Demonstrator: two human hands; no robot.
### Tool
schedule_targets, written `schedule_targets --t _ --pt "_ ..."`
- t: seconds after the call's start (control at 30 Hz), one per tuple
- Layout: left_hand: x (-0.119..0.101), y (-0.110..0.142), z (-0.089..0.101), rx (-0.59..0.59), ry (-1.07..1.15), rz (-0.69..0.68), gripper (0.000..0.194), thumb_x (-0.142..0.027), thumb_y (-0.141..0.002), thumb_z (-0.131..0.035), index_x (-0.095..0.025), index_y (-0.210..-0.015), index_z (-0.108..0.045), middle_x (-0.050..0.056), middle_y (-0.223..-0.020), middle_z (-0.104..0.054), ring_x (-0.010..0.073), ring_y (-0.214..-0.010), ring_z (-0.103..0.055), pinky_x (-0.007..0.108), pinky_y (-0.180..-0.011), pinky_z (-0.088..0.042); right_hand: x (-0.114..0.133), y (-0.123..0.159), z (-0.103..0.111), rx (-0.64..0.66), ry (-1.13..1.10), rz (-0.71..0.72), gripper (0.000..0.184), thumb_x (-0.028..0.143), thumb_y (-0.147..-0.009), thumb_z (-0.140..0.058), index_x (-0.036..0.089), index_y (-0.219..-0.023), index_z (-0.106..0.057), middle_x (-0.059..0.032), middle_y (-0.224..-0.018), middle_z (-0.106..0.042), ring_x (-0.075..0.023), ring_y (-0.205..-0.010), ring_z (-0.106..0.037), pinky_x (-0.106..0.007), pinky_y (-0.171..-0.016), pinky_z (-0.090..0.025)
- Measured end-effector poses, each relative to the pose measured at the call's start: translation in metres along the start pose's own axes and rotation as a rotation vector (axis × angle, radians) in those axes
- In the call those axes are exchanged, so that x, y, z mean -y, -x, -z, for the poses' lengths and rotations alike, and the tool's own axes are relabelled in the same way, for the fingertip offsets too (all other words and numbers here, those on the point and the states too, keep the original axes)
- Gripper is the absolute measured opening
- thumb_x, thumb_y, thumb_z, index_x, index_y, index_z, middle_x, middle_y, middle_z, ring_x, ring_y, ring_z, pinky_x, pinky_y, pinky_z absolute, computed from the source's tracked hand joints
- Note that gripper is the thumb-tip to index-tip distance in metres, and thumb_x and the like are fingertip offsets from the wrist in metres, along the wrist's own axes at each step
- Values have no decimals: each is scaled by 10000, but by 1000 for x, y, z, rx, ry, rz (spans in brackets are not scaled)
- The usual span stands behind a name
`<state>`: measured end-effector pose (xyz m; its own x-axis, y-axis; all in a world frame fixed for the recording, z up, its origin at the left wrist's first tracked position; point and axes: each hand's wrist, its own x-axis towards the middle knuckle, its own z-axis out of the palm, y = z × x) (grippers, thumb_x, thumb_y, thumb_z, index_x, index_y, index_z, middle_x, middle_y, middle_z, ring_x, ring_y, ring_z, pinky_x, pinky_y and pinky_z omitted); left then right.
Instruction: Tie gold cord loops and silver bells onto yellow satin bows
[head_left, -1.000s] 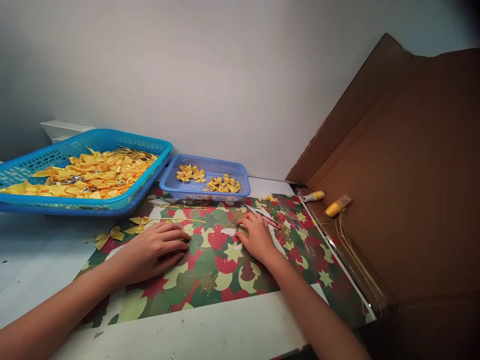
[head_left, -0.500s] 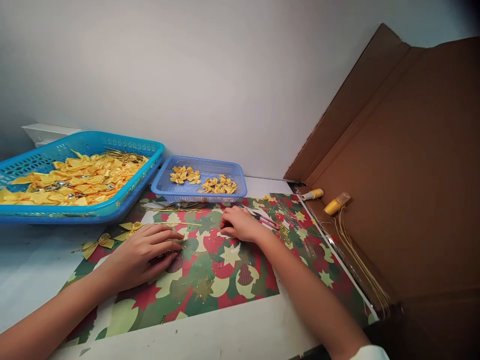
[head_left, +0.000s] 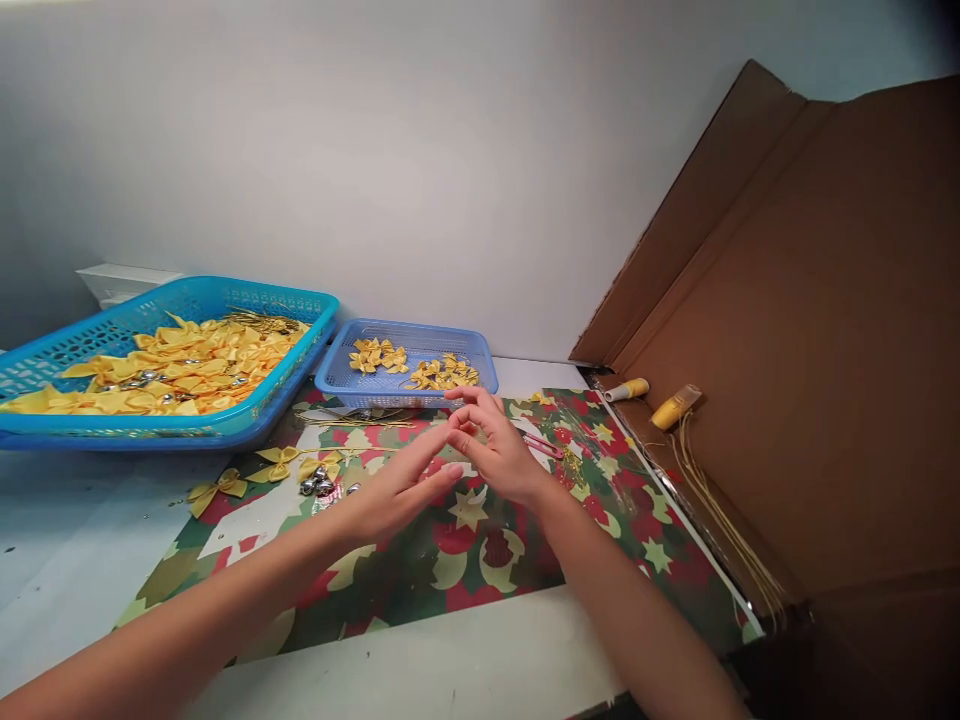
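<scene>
Both my hands are raised a little above the red and green patterned paper (head_left: 450,560) and meet at the fingertips. My left hand (head_left: 397,487) reaches right with its fingers stretched out. The fingers of my right hand (head_left: 495,450) are curled in a pinch against the left fingertips; what they hold, if anything, is too small to make out. A small heap of silver bells (head_left: 318,485) lies uncovered on the paper left of my left hand. Beside the bells lie two yellow bows (head_left: 277,463), and pink snips (head_left: 541,444) lie just right of my right hand.
A large blue tray (head_left: 45,350) heaped with yellow bows stands at the back left, with a small blue basket (head_left: 409,390) of bows beside it. To the right stands an open cardboard box (head_left: 810,380) holding two yellow thread spools (head_left: 675,408) and gold strings (head_left: 720,520).
My left hand has lifted off the paper and moved right, uncovering the silver bells. My right hand has risen from the paper to meet it.
</scene>
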<state>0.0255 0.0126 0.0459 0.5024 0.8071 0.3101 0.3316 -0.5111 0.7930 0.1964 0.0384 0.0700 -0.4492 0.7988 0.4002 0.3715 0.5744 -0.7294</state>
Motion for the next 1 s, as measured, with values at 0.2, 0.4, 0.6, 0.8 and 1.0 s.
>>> schedule_targets --t 0.2,0.4,0.6,0.8,1.0 --pt "-3 -4 -14 -11 457 181 433 -511 -925 -318 -222 -603 -298 -46 -571 -276 115 -523 -280 249 -476 -328 -19 19 -3 -183 -236 -163 183 290 -936 -442 201 -931 -601 -80 -1217 -581 -190 -1155 -542 -313 -891 -459" --pt "14 18 -11 -57 490 264 459 -561 -881 -389 -215 -590 -312 -51 -599 -240 121 -552 -224 256 -496 -263 -44 40 6 -112 32 -144 198 284 -822 -630 240 -1014 -647 -44 -1139 -625 -219 -1106 -531 -376 -944 -403" --pt "25 14 0 -315 567 263 425 -458 -895 -388 -221 -553 -298 -48 -569 -231 129 -537 -211 273 -499 -256 -84 53 37 19 461 -342 90 217 -792 -668 229 -878 -691 -45 -989 -626 -231 -977 -506 -390 -869 -398" --pt "12 7 22 -473 526 246 390 -371 -891 -382 -220 -542 -292 -45 -537 -242 128 -508 -196 273 -460 -212 -102 54 40 -178 458 -306 123 202 -842 -593 229 -920 -685 -63 -995 -628 -240 -985 -502 -416 -891 -396" --pt "3 15 15 78 293 323 452 -511 -895 -379 -207 -565 -326 -48 -557 -271 112 -516 -230 255 -466 -222 -47 43 7 -210 14 -46 280 260 -824 -655 260 -1104 -644 -45 -1112 -612 -198 -1036 -563 -366 -924 -444"
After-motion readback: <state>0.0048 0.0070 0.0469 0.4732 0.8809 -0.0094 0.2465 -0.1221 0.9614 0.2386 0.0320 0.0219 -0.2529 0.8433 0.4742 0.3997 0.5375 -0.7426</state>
